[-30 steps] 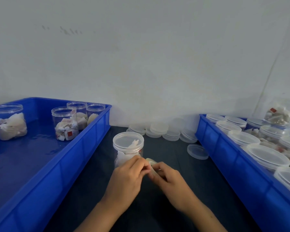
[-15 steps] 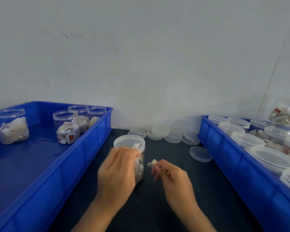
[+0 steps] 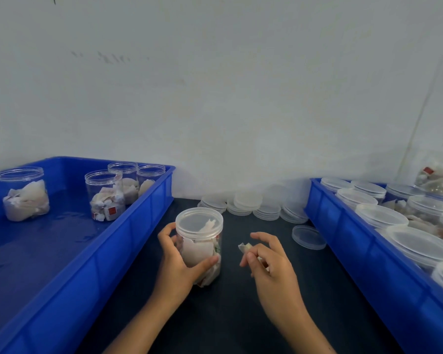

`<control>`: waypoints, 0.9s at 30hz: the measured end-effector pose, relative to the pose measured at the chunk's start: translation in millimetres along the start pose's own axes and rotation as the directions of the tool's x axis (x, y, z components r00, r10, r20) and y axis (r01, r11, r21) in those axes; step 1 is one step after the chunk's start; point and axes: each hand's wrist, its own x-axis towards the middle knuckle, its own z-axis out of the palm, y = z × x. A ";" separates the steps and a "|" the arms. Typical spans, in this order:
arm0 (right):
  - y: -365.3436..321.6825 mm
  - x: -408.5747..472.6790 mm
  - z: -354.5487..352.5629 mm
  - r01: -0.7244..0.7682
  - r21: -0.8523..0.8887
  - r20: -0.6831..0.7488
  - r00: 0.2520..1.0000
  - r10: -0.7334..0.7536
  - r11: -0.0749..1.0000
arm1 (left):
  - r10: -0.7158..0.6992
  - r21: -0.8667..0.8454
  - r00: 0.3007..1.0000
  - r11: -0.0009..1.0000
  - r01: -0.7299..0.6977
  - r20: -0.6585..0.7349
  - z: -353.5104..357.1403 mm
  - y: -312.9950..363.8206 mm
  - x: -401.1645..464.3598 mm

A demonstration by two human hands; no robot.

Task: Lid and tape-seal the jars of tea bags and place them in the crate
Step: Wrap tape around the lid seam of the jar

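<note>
Currently, two blue crates flank a dark table (image 3: pixel 230 315). The left crate (image 3: pixel 92 282) contains four unlidded jars (image 3: pixel 105 195) of tea bags, standing upright toward its far side. The right crate (image 3: pixel 363 272) is filled with lidded jars (image 3: pixel 380 217), packed close together. Stacks of spare lids (image 3: pixel 247 201) lie at the back of the table against the wall, and a single loose lid (image 3: pixel 308 237) lies just beside the right crate. Between the crates, the lidded jar (image 3: pixel 199 245) of tea bags stands upright on the table. The left hand (image 3: pixel 175 267) grasps this jar, with fingers curled round its far side and the thumb pressed across its near side. The right hand (image 3: pixel 269 261) is apart from the jar, to its right, and pinches a small pale piece of tape (image 3: pixel 244 247) between thumb and fingers; whether the tape reaches the jar cannot be determined.
</note>
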 end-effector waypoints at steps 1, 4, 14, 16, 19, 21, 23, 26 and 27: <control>0.1 -0.3 -0.1 0.003 0.006 0.004 1.000 -0.003 1.000 | 0.001 0.005 1.000 1.000 -0.001 -0.003 0.4 -0.1 -0.2; 0.0 -1.3 -2.4 -0.019 0.055 -0.013 1.000 0.020 0.998 | 0.001 0.070 0.999 0.998 0.002 -0.038 0.0 4.3 -0.6; -6.2 4.6 -29.3 0.001 -0.014 0.005 1.000 -0.001 1.000 | -0.068 0.169 0.982 0.985 0.039 0.174 2.1 35.6 -16.8; -8.9 3.5 -30.0 0.044 -0.082 0.017 0.999 -0.042 0.996 | -0.061 0.196 0.982 0.980 0.024 0.181 3.7 37.9 -19.3; -11.3 1.7 -32.2 0.074 -0.163 -0.002 0.997 -0.075 0.984 | -0.053 0.216 0.983 0.976 0.014 0.177 3.9 40.8 -21.6; -13.0 0.4 -33.8 0.083 -0.201 -0.010 0.996 -0.087 0.976 | -0.048 0.232 0.984 0.973 0.007 0.172 4.9 42.1 -23.2; -14.6 -0.2 -34.8 0.095 -0.268 -0.012 0.995 -0.102 0.959 | -0.036 0.248 0.983 0.969 -0.009 0.178 5.3 43.1 -25.5; -15.7 -0.3 -36.9 0.097 -0.315 -0.009 0.994 -0.105 0.944 | -0.012 0.270 0.981 0.962 -0.042 0.195 5.8 43.9 -27.2; -16.1 -0.1 -37.7 0.098 -0.329 -0.003 0.994 -0.105 0.939 | -0.006 0.280 0.980 0.959 -0.052 0.200 6.2 44.8 -27.6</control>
